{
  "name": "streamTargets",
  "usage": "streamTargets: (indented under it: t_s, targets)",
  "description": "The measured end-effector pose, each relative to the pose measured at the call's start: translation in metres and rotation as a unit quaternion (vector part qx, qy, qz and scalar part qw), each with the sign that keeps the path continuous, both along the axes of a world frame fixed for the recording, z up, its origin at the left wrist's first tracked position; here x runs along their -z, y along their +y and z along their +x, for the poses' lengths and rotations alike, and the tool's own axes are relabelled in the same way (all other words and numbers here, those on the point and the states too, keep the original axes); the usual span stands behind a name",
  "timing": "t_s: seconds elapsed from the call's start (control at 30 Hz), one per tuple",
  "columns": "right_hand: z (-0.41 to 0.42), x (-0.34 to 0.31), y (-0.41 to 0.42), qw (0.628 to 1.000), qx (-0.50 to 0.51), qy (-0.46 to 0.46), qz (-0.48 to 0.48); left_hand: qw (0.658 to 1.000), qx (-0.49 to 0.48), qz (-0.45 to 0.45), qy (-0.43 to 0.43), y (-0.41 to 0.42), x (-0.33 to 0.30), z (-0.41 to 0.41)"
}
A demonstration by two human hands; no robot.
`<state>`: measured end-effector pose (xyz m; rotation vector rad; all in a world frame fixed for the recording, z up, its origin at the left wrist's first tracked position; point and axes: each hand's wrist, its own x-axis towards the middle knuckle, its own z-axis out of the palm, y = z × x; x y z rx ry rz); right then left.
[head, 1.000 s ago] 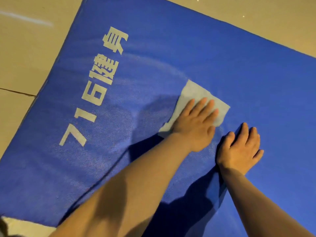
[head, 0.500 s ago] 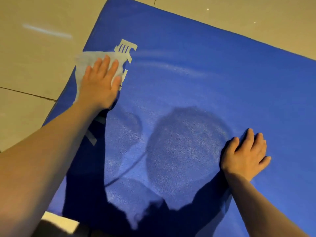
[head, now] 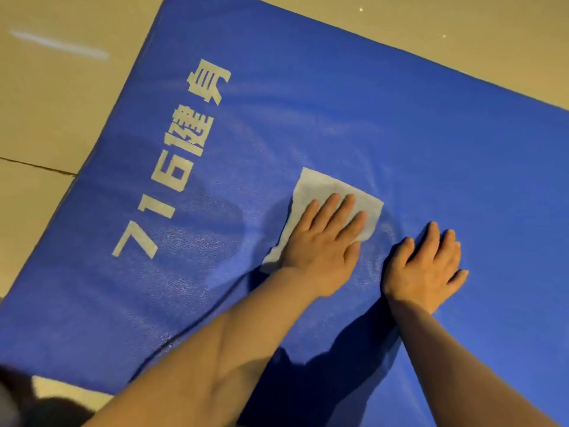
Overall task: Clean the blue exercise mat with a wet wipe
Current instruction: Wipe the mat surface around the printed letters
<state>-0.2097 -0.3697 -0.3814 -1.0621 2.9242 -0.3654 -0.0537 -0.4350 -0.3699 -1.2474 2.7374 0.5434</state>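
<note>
while the left hand lies flat with straight fingers pressing the wet wipe onto the blue exercise mat, the right hand rests spread and flat on the mat just beside it, holding nothing and seemingly bracing the body. the wipe sits around the middle of the visible mat, unfolded, with one corner trailing out under the wrist side of the palm and the far edge showing beyond the fingertips

the likeliest trouble is the wipe bunching or slipping out from under the palm: nothing grips it, only downward pressure holds it, so a fast stroke over the grainy surface could roll that loose trailing corner under and leave only part of the sheet doing the work. a sweep toward the right would run straight into the bracing hand, which sits right next to the wipe. patches could also be skipped, since faint sheen on the surface is the only clue to where it has been wetted, and that reads unevenly here

off to the left, pale printed lettering runs along the mat's edge, well apart from the wipe. beige floor tiles surround the mat, with a grout line at left. shadows of the arms darken the near part of the mat, which makes judging coverage there harder
</note>
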Motion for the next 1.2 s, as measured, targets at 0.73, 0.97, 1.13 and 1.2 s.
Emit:
streamTargets:
  t_s: [0.73, 0.97, 1.13, 1.2]
  targets:
    - [0.0, 0.0, 0.0, 1.0, 0.001, -0.007, -0.002, 0.94, -0.336, -0.039, -0.039, -0.089, -0.005, 0.189]
    - [0.002, -0.001, -0.001, 1.0, 0.005, -0.003, 0.0, 0.977, -0.19, -0.099, 0.015, -0.056, 0.012, 0.082]
    - [0.002, -0.001, -0.001, 1.0, 0.006, 0.008, -0.001, 0.999, 0.026, -0.028, -0.021, 0.003, -0.001, -0.022]
    - [0.0, 0.0, 0.0, 1.0, 0.005, 0.006, 0.001, 0.998, 0.049, -0.004, -0.025, -0.006, 0.0, -0.028]
